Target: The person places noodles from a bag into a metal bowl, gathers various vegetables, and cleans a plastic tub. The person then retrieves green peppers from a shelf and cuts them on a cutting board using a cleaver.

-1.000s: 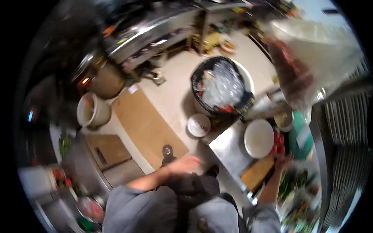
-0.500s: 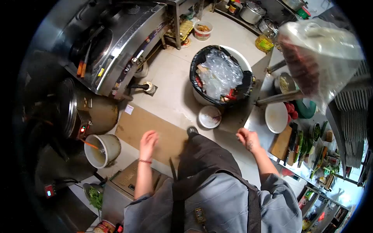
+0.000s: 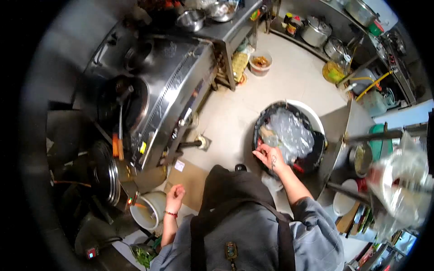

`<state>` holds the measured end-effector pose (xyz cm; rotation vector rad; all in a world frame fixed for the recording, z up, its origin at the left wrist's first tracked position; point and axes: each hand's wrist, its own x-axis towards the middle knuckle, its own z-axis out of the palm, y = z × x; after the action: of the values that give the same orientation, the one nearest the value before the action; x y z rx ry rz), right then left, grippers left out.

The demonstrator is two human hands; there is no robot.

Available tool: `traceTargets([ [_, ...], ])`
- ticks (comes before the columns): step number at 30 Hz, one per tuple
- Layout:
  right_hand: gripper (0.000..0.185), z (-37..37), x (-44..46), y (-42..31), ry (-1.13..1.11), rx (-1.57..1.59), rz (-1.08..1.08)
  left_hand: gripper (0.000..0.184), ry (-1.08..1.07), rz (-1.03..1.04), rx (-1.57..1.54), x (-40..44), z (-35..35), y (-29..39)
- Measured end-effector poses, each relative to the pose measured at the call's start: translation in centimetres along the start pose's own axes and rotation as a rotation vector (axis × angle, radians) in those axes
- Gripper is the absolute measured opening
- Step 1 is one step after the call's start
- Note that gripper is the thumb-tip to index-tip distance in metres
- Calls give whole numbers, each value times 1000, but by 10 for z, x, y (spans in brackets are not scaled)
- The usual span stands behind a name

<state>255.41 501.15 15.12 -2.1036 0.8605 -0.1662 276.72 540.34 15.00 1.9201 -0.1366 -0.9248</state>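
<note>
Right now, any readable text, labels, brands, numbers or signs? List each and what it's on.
None legible.
Lit display, lower left: too small.
Lit panel beside the bucket: too small.
Yellow patch on stove: too small.
White paper on the brown board: too blurred.
Dark marking on the right hand: unreadable.

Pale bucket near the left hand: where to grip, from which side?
Likely the near rim, from above, gripping across its edge: the pale bucket stands upright and open-topped. An orange stick lies toward the far side, so avoid that. The left hand is nearby.
</note>
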Motion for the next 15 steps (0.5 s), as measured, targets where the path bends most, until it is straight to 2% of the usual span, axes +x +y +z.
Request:
traceTargets([
  [2,19,11,40,16,202,231,-44,29,-45,-114,40,31,-3,21],
  [4,18,2,74,23,294,256,-136,31,-157,-46,55,84,-5,16],
  [6,16,-10,89,38,170,-232,-152,32,-238,28,91,133,9,57],
  [8,18,-2,103,60,191,-194,59,32,-327,128,323,185,24,124],
  [9,25,-15,108,46,139,-171,289,30,-376,205,397,220,25,138],
  [10,25,-18,116,43,170,-173,314,30,-411,224,407,245,32,168],
  [12,26,-22,129,41,135,-193,473,29,-438,435,509,297,52,234],
  [13,26,-24,133,32,250,-144,377,30,-436,447,509,321,65,264],
  [14,22,-22,138,33,272,-74,402,30,-481,393,421,356,80,277],
  [15,17,-26,144,21,229,-61,474,30,-537,418,460,383,92,300],
])
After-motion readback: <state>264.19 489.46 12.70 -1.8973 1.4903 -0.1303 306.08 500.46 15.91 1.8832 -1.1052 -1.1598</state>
